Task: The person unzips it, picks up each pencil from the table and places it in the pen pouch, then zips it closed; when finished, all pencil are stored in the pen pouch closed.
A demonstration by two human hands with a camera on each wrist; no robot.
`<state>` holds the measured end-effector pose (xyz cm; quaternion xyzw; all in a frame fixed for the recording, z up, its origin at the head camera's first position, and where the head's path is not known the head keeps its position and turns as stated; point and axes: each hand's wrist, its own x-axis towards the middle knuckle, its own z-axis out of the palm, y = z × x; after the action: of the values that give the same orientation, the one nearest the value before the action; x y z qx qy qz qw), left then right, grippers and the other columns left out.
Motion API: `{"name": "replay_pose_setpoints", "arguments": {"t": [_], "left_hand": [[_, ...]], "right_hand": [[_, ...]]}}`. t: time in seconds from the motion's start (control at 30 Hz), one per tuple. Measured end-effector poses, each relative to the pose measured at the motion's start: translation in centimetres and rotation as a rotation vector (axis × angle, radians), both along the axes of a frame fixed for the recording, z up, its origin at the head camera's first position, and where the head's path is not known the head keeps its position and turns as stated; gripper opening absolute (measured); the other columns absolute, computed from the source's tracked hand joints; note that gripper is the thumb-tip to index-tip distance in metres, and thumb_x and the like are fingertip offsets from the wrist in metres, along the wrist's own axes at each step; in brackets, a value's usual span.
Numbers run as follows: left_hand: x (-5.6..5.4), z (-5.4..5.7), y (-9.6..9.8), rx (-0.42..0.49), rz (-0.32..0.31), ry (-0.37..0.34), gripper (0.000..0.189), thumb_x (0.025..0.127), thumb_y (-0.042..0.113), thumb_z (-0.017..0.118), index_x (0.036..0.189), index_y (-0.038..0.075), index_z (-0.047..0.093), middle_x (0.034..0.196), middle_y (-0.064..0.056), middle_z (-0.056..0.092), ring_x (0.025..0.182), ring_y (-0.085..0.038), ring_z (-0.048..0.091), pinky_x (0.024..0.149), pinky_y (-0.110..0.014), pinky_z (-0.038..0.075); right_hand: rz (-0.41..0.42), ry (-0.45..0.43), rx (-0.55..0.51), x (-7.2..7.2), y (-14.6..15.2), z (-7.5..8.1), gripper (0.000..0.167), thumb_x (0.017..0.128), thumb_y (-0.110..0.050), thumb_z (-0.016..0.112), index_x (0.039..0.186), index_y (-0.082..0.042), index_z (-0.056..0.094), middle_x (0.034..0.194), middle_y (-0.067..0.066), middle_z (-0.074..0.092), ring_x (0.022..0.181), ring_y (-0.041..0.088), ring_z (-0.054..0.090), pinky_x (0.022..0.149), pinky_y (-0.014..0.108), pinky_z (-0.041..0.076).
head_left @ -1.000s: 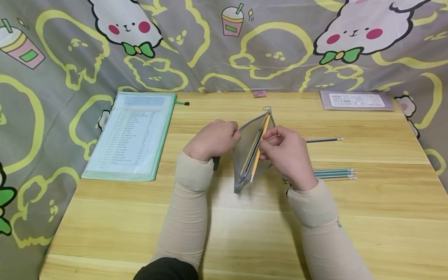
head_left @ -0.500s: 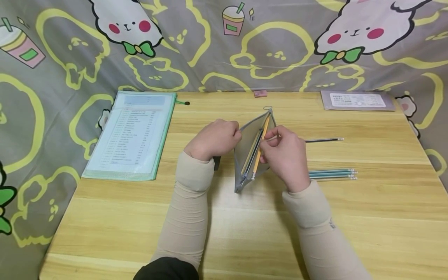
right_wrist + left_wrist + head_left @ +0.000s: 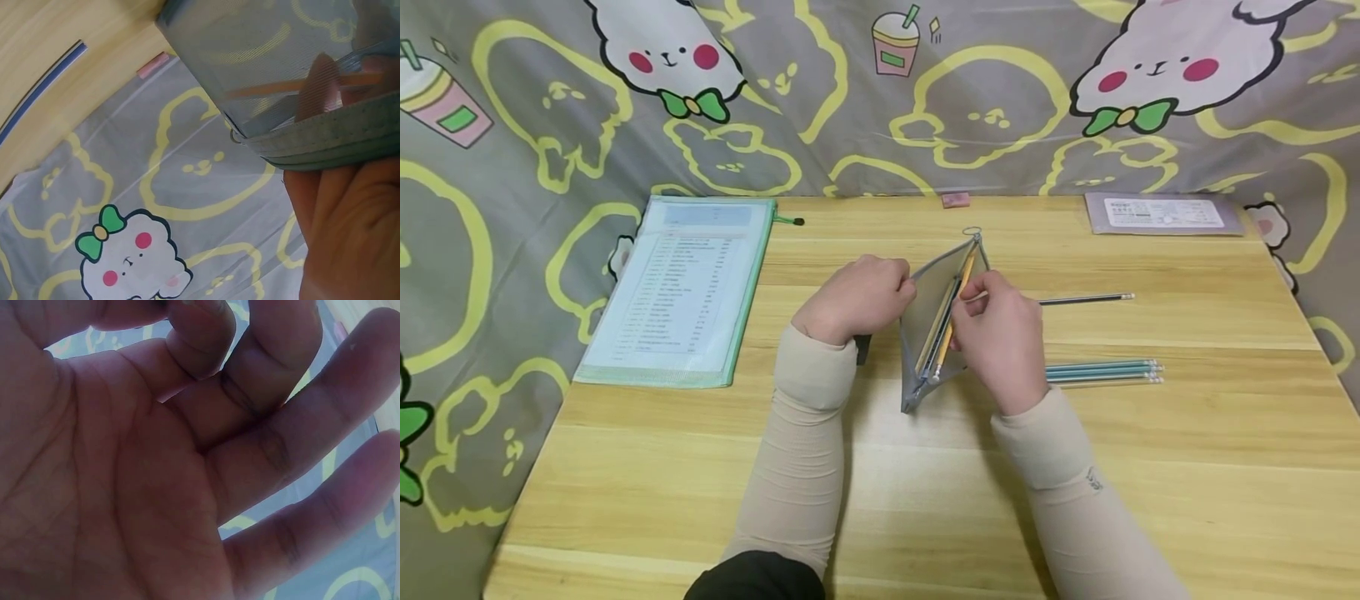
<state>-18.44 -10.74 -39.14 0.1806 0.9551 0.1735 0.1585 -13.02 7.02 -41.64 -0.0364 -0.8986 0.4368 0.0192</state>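
A grey mesh zip pouch stands with its mouth spread wide in the head view, a wire ring at its far corner. My left hand pinches its left rim between thumb and index finger, while the other fingers extend loosely in the left wrist view. My right hand reaches into the mouth and pinches a yellow pencil. Through the mesh in the right wrist view, the pencil and fingertips show inside the pouch. Several slim pencils lie in the pouch beside it.
Right of the pouch lie a dark pencil and a bundle of teal pencils. Along the back edge are a small pink block and a purple packet. A green-edged document folder lies left. Patterned curtain borders the table.
My right hand has shifted slightly left and farther into the pouch, taking the yellow pencil lower. The left hand keeps its hold on the rim.
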Motion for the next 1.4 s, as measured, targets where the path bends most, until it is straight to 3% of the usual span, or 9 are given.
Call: {"name": "replay_pose_setpoints", "arguments": {"t": [0.2,0.43,0.57,0.63,0.73,0.93,1.03,1.27,1.4], "left_hand": [[0.0,0.0,-0.1,0.005,-0.002,-0.002,0.032,0.108,0.02,0.044,0.079,0.012,0.056,0.071,-0.001,0.047,0.062,-0.017,0.046,0.058,-0.032,0.039],[-0.1,0.0,-0.2,0.003,-0.004,0.0,0.033,0.109,0.02,0.042,0.08,0.012,0.055,0.072,-0.001,0.047,0.062,-0.017,0.045,0.058,-0.032,0.04],[-0.1,0.0,-0.1,0.006,-0.011,0.001,0.034,0.109,0.02,0.041,0.079,0.012,0.054,0.072,-0.001,0.047,0.063,-0.016,0.044,0.059,-0.032,0.039],[0.0,0.1,-0.1,0.009,-0.01,-0.001,0.034,0.109,0.02,0.04,0.079,0.012,0.054,0.072,-0.001,0.047,0.063,-0.016,0.044,0.059,-0.032,0.039],[0.0,0.1,-0.1,0.012,-0.005,-0.007,0.035,0.109,0.02,0.04,0.079,0.012,0.054,0.073,-0.001,0.048,0.063,-0.016,0.044,0.059,-0.032,0.04],[0.0,-0.2,-0.2,0.016,-0.007,-0.006,0.034,0.109,0.02,0.04,0.079,0.012,0.055,0.072,-0.001,0.047,0.063,-0.016,0.044,0.06,-0.032,0.039],[0.0,-0.3,-0.2,0.015,-0.005,-0.008,0.034,0.109,0.02,0.04,0.08,0.012,0.055,0.073,-0.001,0.047,0.064,-0.016,0.044,0.06,-0.032,0.039],[0.1,-0.1,-0.2,0.01,-0.011,0.004,0.034,0.109,0.021,0.041,0.08,0.012,0.055,0.073,-0.001,0.048,0.064,-0.017,0.045,0.059,-0.032,0.04],[0.1,0.0,-0.2,0.01,-0.008,-0.001,0.034,0.109,0.02,0.041,0.079,0.012,0.054,0.073,-0.001,0.047,0.064,-0.016,0.045,0.059,-0.032,0.039]], "right_hand": [[0.016,0.037,0.093,0.1,0.1,0.1,0.007,0.097,-0.007,0.066,0.102,-0.002,0.067,0.091,0.014,0.077,0.063,0.022,0.074,0.057,0.032,0.059],[0.195,0.01,0.031,-0.8,3.3,1.4,0.015,0.101,-0.02,0.068,0.108,-0.007,0.07,0.099,0.012,0.077,0.058,0.016,0.071,0.051,0.028,0.054],[0.121,0.095,0.044,-1.9,6.6,1.1,0.016,0.101,-0.023,0.07,0.108,-0.009,0.073,0.097,0.01,0.075,0.06,0.01,0.067,0.051,0.025,0.05],[0.057,0.114,0.114,-2.5,8.3,0.4,0.018,0.101,-0.024,0.068,0.11,-0.009,0.073,0.101,0.012,0.076,0.066,0.012,0.067,0.058,0.026,0.048],[0.034,0.042,0.204,-3.4,10.6,-1.0,0.027,0.102,-0.026,0.063,0.119,-0.006,0.071,0.119,0.018,0.073,0.083,0.026,0.071,0.071,0.036,0.048],[0.124,-0.08,0.276,-4.5,12.8,-3.4,0.038,0.101,-0.014,0.06,0.133,0.005,0.061,0.153,0.038,0.041,0.133,0.057,0.049,0.108,0.069,0.039],[0.174,-0.152,0.322,-4.8,13.1,-4.2,0.04,0.097,-0.005,0.056,0.135,0.008,0.057,0.157,0.04,0.034,0.142,0.062,0.036,0.115,0.074,0.03],[0.213,-0.252,0.487,-4.4,13.4,-4.7,0.052,0.079,-0.001,0.056,0.131,0.006,0.061,0.133,0.037,0.055,0.119,0.059,0.053,0.098,0.071,0.045],[0.196,-0.29,0.504,-4.3,13.3,-4.8,0.048,0.079,-0.004,0.058,0.126,0.002,0.064,0.12,0.031,0.066,0.105,0.051,0.061,0.083,0.062,0.049]]}}
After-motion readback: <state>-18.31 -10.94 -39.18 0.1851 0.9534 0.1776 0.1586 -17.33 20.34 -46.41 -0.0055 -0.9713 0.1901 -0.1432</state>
